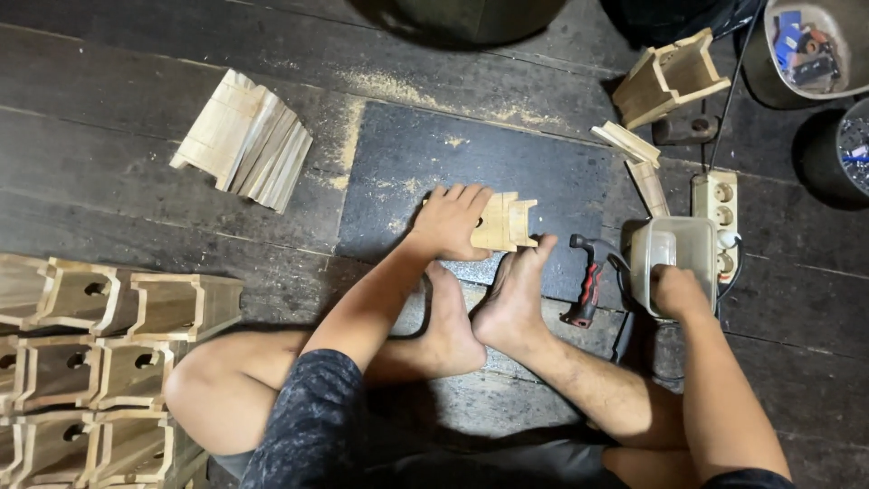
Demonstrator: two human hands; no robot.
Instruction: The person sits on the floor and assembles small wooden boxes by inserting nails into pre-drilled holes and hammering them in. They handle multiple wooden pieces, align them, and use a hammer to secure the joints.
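Note:
I sit on a dark plank floor with my bare feet in front of me. My left hand [450,220] presses down on a small wooden assembly [507,222] that lies on a dark mat [398,172]; the toes of one foot [516,290] brace its near edge. My right hand [677,292] reaches into a clear plastic tub [672,249] to the right, fingers curled inside it; what they hold is hidden. A hammer with a red and black grip [584,282] lies between the foot and the tub.
Several finished wooden boxes with round holes [100,362] are stacked at the left. A fan of cut slats [244,140] lies at the upper left. More wood pieces [670,80], a power strip [717,210] and buckets [810,45] sit at the upper right.

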